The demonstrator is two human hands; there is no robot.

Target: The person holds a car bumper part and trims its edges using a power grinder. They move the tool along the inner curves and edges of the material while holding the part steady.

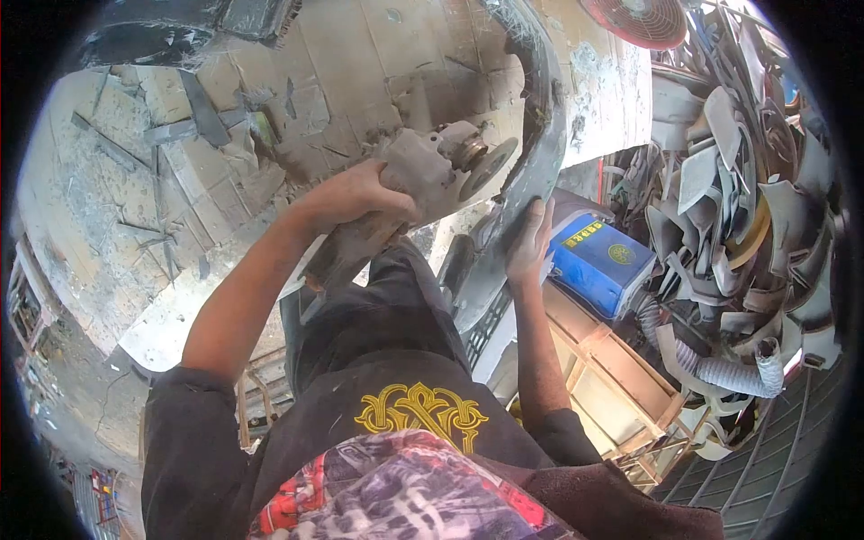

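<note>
My left hand [364, 196] is wrapped around the body of a dusty angle grinder [418, 162], thumb over its top. The grinder's grey disc [489, 169] faces right, close to the ragged inner edge of a long, curved dark plastic panel [544, 135] that looks like a car bumper. My right hand [531, 241] grips the outer side of this panel near its lower end, fingers pointing up along it. The panel runs from the top of the view down toward my legs. Behind my left hand, part of the grinder's rear body is hidden.
Cut plastic strips [202, 108] and dust litter the cardboard-covered worktable [342, 54]. Another dark panel [148, 43] lies top left. On the right are a red fan [639, 20], a blue tin [603, 263], a wooden crate [621, 369], a pale hose [733, 371] and heaped plastic scraps [706, 175].
</note>
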